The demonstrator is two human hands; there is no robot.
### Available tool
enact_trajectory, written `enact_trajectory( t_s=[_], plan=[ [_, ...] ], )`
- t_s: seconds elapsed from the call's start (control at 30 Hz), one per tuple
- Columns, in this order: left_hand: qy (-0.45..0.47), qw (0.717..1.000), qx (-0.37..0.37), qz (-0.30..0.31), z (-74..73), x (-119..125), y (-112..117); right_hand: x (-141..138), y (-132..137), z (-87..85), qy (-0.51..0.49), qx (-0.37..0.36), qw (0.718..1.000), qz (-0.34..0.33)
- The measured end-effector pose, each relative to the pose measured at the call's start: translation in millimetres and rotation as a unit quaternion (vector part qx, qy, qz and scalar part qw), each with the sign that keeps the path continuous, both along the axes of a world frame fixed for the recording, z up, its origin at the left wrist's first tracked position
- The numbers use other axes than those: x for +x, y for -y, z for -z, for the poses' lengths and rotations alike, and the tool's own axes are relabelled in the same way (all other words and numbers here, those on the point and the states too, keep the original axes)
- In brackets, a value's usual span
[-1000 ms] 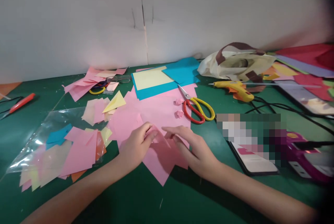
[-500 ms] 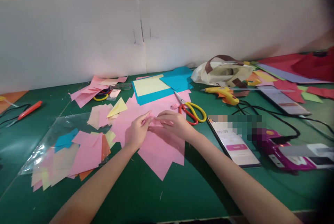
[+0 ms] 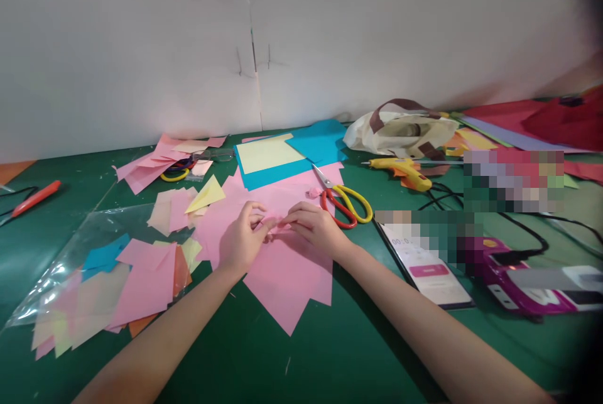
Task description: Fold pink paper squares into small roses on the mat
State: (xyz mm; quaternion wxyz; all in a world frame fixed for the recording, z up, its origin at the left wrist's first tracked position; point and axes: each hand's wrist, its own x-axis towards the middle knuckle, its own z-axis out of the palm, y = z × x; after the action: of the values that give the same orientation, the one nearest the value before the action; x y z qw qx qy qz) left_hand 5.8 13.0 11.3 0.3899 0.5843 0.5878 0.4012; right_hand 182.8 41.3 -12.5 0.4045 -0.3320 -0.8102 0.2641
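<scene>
Both hands meet over pink paper sheets (image 3: 287, 284) spread on the green table. My left hand (image 3: 249, 234) pinches a small piece of pink paper (image 3: 281, 227), its fingers curled. From the other side my right hand (image 3: 313, 228) grips the same piece with its fingertips. Most of that piece is hidden by the fingers, so its shape is hard to make out. Just beyond my right hand lie scissors (image 3: 346, 203) with red and yellow handles, blades slightly apart. A small curled pink paper bit (image 3: 314, 193) rests beside them.
Left: a clear plastic bag (image 3: 113, 234) with coloured paper pieces, and an orange-handled tool (image 3: 38, 196). Behind: blue sheets (image 3: 323, 140), a pale yellow sheet (image 3: 271, 154) and a white board wall (image 3: 141, 58). Right: a yellow glue gun (image 3: 400, 173), a phone (image 3: 428, 266), a purple power strip (image 3: 522, 284) with cables.
My left hand has turned and its fingers are more curled; both hands still hold the pink paper piece. The view has shifted slightly downward and to the right.
</scene>
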Motion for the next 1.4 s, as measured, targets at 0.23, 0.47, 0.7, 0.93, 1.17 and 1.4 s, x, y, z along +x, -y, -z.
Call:
enact_trajectory(
  t_s=[0.23,0.47,0.7,0.93,1.17,1.4],
  plan=[
    [-0.016,0.996,0.057,0.074,1.1,0.7,-1.0,0.8,-3.0,-3.2,-0.066,-0.121,0.99,0.03],
    [-0.053,0.993,0.085,0.061,2.8,-1.5,-1.0,-2.6,-1.6,-1.4,-0.089,-0.129,0.987,0.03],
    [-0.062,0.997,0.037,0.017,3.0,-1.0,-2.6,-8.8,2.8,-5.2,-0.111,-0.159,0.978,0.071],
    [-0.011,0.999,-0.038,0.017,3.4,-1.5,-4.0,-10.8,3.2,-3.2,-0.137,-0.231,0.958,0.097],
    [-0.005,0.998,-0.035,0.054,8.4,-5.5,-4.7,-11.6,3.6,-2.7,-0.131,-0.213,0.962,0.112],
    [-0.048,0.997,-0.002,0.052,10.2,-7.3,-7.1,-12.6,4.5,-2.8,-0.135,-0.211,0.96,0.128]
  ],
)
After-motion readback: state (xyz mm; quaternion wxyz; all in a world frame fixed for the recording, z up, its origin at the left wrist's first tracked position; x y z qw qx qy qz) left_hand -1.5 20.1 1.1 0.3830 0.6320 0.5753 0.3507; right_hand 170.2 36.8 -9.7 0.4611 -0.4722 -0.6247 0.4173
